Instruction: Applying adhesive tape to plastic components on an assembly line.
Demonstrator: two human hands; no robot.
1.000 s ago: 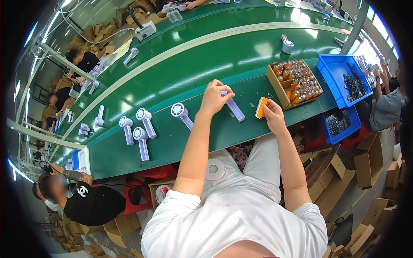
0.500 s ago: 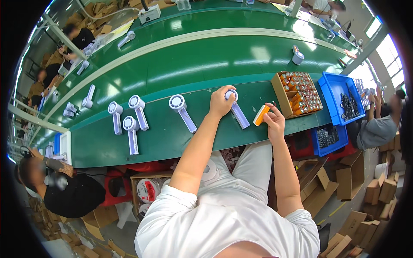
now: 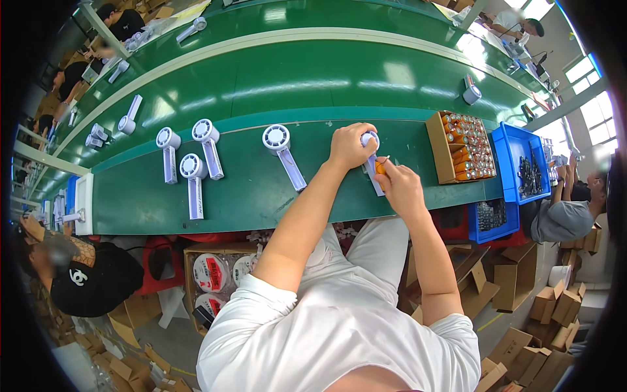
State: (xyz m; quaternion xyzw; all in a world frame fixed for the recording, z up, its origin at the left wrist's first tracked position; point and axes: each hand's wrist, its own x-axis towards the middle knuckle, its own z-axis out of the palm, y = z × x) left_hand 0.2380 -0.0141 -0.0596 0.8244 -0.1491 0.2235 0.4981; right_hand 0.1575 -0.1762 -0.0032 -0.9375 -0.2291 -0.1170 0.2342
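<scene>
On the green bench in front of me lies a small pale lavender handheld fan (image 3: 373, 185), its round head away from me and its handle pointing toward me. My left hand (image 3: 351, 145) is closed around the fan's head, holding it against the bench. Pinched in my right hand (image 3: 400, 185) is an orange cylindrical battery (image 3: 380, 168), held at the fan's handle. My fingers hide much of the battery, so I cannot tell whether it sits inside the handle. Another fan (image 3: 285, 157) with an open, trough-like handle lies just to the left.
Several more fans (image 3: 207, 145) lie farther left. Right of my hands stand a cardboard box of orange batteries (image 3: 441, 153) and a blue bin (image 3: 506, 157) with small black parts; a second blue bin (image 3: 499, 231) sits lower. A green conveyor (image 3: 281, 85) runs beyond. Co-workers sit at both sides.
My right hand has brought the battery leftward from beside the fan to its handle. My left hand still grips the fan's head. The whole view has shifted slightly.
</scene>
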